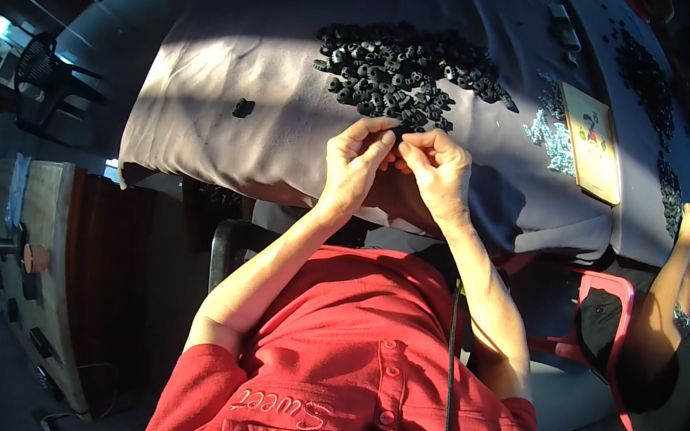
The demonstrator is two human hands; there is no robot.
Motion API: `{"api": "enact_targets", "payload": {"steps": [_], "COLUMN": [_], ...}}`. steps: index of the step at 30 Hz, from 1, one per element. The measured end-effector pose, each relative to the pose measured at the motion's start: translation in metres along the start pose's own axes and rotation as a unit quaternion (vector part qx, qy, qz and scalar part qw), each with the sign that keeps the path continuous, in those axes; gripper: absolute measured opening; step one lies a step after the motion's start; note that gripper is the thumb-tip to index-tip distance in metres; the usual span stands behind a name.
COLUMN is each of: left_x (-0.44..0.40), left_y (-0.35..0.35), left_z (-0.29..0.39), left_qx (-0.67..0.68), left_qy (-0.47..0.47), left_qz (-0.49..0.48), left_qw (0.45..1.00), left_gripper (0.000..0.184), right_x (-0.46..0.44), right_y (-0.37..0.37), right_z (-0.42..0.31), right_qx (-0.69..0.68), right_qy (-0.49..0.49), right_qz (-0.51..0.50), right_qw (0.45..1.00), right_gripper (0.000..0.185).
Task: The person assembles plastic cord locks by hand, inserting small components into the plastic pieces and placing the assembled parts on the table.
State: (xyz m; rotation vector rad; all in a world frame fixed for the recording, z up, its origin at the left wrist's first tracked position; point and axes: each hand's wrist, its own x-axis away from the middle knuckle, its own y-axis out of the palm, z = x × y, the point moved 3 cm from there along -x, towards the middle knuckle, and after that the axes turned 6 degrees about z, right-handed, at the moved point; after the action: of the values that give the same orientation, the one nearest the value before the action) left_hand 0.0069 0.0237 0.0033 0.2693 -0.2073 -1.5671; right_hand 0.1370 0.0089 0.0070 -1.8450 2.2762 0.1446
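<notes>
Both my hands meet just over the near edge of the cloth-covered table. Thumb and fingers of my left hand [354,162] are closed in a pinch on a small black piece [399,132], mostly hidden by the fingertips. From the other side, my right hand [437,174] is pinched closed at the same piece. Directly beyond my fingertips lies a heap of small black ribbed pieces [396,68], which look like plastic. A few black pieces [243,108] lie apart on the left of the grey cloth [201,107].
Right of the heap are small shiny silvery parts [552,143] and a flat printed box [590,144]. More black pieces [647,77] lie along the far right. Another person's arm [668,287] rests near a red chair [622,343]. A wooden cabinet [47,262] stands at left.
</notes>
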Motion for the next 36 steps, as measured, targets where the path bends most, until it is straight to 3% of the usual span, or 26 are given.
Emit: {"api": "enact_targets", "payload": {"steps": [3,9,12,15,22,26,28,32,34,36], "left_x": [-0.006,-0.010,-0.009,-0.007,-0.006,-0.007,-0.006,-0.006,-0.005,-0.006], "left_y": [-0.005,-0.006,-0.005,0.000,0.000,-0.005,-0.002,-0.004,-0.005,-0.010], "left_z": [-0.002,-0.001,-0.001,0.002,0.005,0.000,0.001,-0.001,-0.005,-0.011], "left_qx": [0.080,0.108,0.108,0.117,0.150,0.233,0.225,0.227,0.214,0.195], "left_qy": [-0.063,-0.075,-0.075,-0.087,-0.174,-0.233,-0.246,-0.240,-0.227,-0.225], "left_qz": [-0.018,-0.043,-0.053,-0.040,-0.087,-0.125,-0.078,-0.083,-0.081,-0.098], "left_qw": [0.995,0.990,0.990,0.989,0.969,0.936,0.940,0.940,0.947,0.950], "left_gripper": [0.018,0.033,0.036,0.037,0.035,0.038,0.038,0.039,0.037,0.035], "right_x": [0.002,0.000,-0.002,-0.004,-0.006,-0.005,-0.005,-0.004,-0.004,-0.003], "right_y": [0.005,-0.002,-0.001,-0.002,-0.002,0.000,0.002,0.004,0.007,0.005], "right_z": [0.000,-0.007,-0.002,-0.023,-0.020,-0.016,-0.021,-0.018,-0.004,-0.009], "right_qx": [-0.039,0.046,-0.009,0.136,0.064,0.029,0.067,0.026,-0.068,-0.031], "right_qy": [-0.011,-0.016,0.006,-0.116,-0.172,-0.110,-0.157,-0.118,-0.079,-0.106], "right_qz": [-0.002,-0.055,-0.080,-0.107,-0.098,-0.096,-0.093,-0.085,-0.075,-0.075], "right_qw": [0.999,0.997,0.997,0.978,0.978,0.989,0.981,0.989,0.992,0.991], "right_gripper": [0.010,0.023,0.026,0.029,0.031,0.030,0.032,0.028,0.024,0.024]}}
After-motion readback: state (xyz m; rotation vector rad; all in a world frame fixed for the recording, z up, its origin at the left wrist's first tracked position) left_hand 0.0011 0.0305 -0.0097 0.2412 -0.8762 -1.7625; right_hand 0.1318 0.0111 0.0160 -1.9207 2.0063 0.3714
